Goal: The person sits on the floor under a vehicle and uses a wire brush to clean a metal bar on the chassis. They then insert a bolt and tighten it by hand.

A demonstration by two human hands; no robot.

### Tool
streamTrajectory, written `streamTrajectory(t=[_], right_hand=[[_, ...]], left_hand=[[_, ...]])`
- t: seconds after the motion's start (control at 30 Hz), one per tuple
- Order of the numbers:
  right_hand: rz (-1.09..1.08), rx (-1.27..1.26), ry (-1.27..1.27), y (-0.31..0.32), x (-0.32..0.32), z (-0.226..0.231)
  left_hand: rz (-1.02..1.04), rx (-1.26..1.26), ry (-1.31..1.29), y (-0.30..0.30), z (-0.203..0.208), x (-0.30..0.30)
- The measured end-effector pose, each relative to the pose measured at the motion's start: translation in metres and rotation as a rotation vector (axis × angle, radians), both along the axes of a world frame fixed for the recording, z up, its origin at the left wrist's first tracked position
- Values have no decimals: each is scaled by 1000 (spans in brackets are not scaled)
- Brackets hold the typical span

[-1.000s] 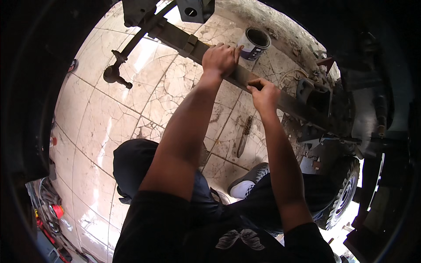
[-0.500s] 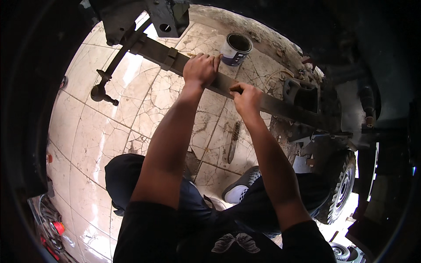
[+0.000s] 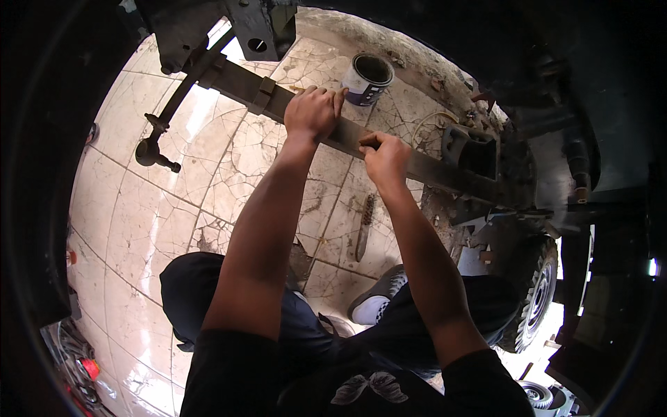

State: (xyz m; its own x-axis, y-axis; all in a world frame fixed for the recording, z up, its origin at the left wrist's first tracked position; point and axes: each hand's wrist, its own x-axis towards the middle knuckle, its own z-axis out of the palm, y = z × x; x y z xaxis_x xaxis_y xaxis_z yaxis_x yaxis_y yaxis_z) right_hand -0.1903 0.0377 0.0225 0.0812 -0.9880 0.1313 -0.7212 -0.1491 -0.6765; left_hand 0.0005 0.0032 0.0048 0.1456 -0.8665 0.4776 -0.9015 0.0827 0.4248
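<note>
A long dark metal leaf spring (image 3: 274, 102) runs slantwise from the upper left to the right, with clamps around its left part. My left hand (image 3: 313, 115) is closed over its middle, fingers on the far edge. Just to the right, my right hand (image 3: 387, 158) is curled with thumb and fingers pinched against the bar's top face; what they hold, if anything, is hidden. An open paint can (image 3: 368, 80) with a white and purple label stands on the floor beyond my left hand. A wire brush (image 3: 365, 226) lies on the floor below the bar.
A dark rod with a ball-joint end (image 3: 147, 151) hangs at the left. Vehicle brackets (image 3: 260, 31) are overhead, and a tyre (image 3: 538, 299) is at the right. Cracked tiles (image 3: 139, 208) cover the floor. Tools with a red part (image 3: 90, 368) lie at the lower left.
The whole view has shifted slightly, so things appear a little further left. Both hands keep nearly the same places on the leaf spring.
</note>
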Motion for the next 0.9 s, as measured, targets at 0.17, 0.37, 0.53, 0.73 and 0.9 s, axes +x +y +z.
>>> streamTrajectory(t=[0.17,0.37,0.53,0.73,0.9], right_hand=[[-65,-49,23,-31,1,2],[-32,-2,-26,11,2,-3],[-65,49,26,-13,10,17],[30,-17,81,-18,1,-9],[76,36,91,-1,3,7]], left_hand=[[-26,-6,10,-1,7,-8],[9,29,11,3,4,-1],[1,2,9,-2,0,-2],[31,8,-3,-3,-4,-5],[28,-7,8,1,-6,0]])
